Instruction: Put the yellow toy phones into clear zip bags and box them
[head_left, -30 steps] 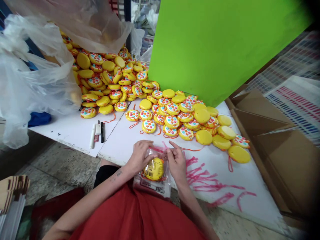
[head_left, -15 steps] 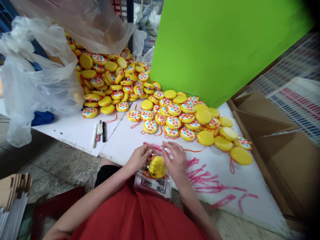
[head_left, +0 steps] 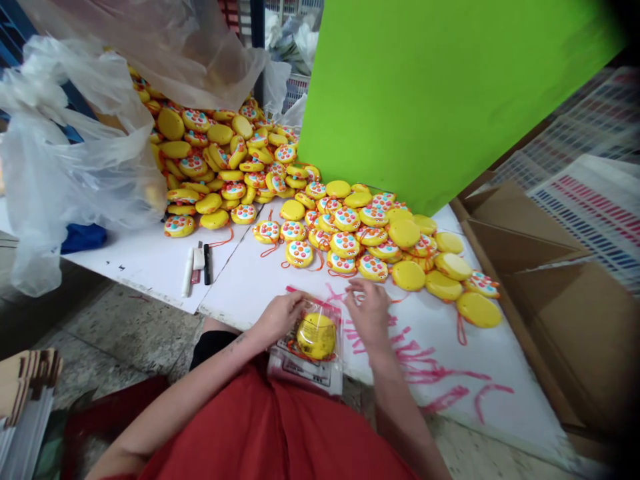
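A clear plastic bag point(head_left: 336, 333) with a pink top edge lies at the table's front edge. Inside it is a yellow oval toy point(head_left: 317, 335), plain side up, with an orange cord. My left hand point(head_left: 283, 317) pinches the bag's upper left corner between thumb and fingers. Up and to the right of the bag, my right hand point(head_left: 371, 312) has its thumb and fingertips together on a thin pink strip point(head_left: 334, 291), partly blurred. Under the filled bag is a stack of flat clear bags point(head_left: 305, 377) with printed labels.
Many yellow toys point(head_left: 345, 243) with coloured dots are heaped across the table. Loose pink strips point(head_left: 425, 367) lie to the right. Two markers point(head_left: 207, 263) are at the left. A green panel point(head_left: 425, 100), a cardboard box point(head_left: 560, 320) and a plastic sack point(head_left: 100, 153) surround the heap.
My right hand has moved off the bag, up and to the right, with a pink strip at its fingertips. My left hand stays at the bag's corner.
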`<state>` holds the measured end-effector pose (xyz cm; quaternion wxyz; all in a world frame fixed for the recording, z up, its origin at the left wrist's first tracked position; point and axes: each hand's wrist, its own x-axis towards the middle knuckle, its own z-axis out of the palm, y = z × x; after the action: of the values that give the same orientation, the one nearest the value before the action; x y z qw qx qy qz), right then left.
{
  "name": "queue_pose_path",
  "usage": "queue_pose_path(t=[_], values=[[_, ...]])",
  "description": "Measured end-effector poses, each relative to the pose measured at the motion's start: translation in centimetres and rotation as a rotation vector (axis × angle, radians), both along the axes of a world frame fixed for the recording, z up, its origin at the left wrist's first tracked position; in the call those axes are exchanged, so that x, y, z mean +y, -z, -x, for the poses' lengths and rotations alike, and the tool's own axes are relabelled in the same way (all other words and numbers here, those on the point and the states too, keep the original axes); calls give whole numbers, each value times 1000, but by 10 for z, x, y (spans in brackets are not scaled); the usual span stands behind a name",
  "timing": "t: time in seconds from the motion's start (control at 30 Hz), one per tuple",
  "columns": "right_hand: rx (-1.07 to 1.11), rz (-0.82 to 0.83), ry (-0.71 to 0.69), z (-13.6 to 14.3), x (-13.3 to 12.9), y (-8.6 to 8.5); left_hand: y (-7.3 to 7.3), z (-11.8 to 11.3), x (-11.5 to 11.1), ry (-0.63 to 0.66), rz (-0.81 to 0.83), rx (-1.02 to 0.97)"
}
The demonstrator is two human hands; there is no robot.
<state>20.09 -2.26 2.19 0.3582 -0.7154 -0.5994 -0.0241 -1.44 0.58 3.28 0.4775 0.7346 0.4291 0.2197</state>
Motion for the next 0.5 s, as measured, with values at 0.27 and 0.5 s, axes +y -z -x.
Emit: queue_pose_path(t=[0.27, 0.5], values=[[-24, 523, 475, -139, -43, 43, 22, 12, 9, -79, 357, -281], [-204, -69, 309, -94, -32, 21, 20, 12, 14, -76, 412, -346]])
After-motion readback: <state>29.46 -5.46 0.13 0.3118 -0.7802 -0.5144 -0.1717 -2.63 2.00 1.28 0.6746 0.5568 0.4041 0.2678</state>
